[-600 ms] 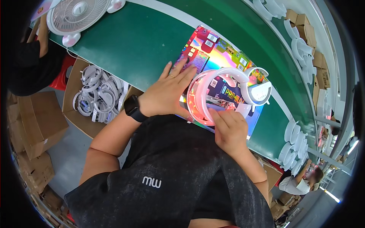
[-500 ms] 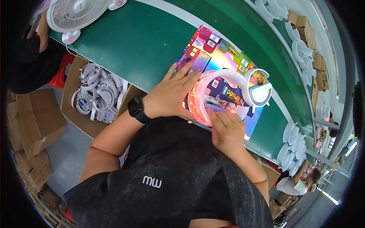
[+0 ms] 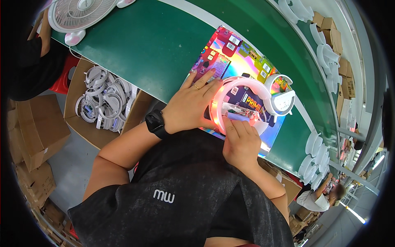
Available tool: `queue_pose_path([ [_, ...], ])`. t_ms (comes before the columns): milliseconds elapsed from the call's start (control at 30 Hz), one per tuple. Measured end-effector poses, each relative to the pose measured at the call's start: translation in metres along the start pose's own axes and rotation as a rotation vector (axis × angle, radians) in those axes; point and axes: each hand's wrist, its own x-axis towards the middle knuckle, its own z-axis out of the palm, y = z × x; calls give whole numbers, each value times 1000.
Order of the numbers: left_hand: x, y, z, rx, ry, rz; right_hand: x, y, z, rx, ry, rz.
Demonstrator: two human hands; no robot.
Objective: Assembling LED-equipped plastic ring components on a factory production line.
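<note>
A white ring-shaped plastic housing (image 3: pixel 217 103) glows red-orange along its left side. Inside its near part lie thin wires (image 3: pixel 256 117) and a purple cylinder that looks like a battery (image 3: pixel 238 117). My left hand (image 3: pixel 191 103), fingers spread, presses its thumb side against the ring's left edge. Closed at the near rim, my right hand (image 3: pixel 242 142) has its fingertips against the purple cylinder; its grip is partly hidden. Under the ring lies a shiny multicoloured printed sheet (image 3: pixel 230 61). A smaller white curved piece with a slotted base (image 3: pixel 281 102) stands touching the ring's right side.
An opened carton (image 3: pixel 133 117) full of white curved parts stands left of the green table (image 3: pixel 135 49). A white fan (image 3: pixel 82 14) sits at the far left. More white curved pieces (image 3: pixel 314 158) line the right side. One person is at left, another (image 3: pixel 319 197) at far right.
My right hand has shifted slightly left and toward me, and more of the purple cylinder shows. My left hand has moved slightly right along the ring's edge.
</note>
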Motion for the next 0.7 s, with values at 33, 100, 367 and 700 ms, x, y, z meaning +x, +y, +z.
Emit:
queue_pose_path([
  [33,-1,1,-1,5,1,-9,1,2,-1,-11,-37,-35],
  [100,-2,4,0,12,2,-16,-1,6,-3,-21,-71,-68],
  [367,-8,28,-23,28,-140,28,-17,30,-17,35,-227,-189],
  [700,53,19,-25,-327,138,-41,-57,68,4,640,416,593],
])
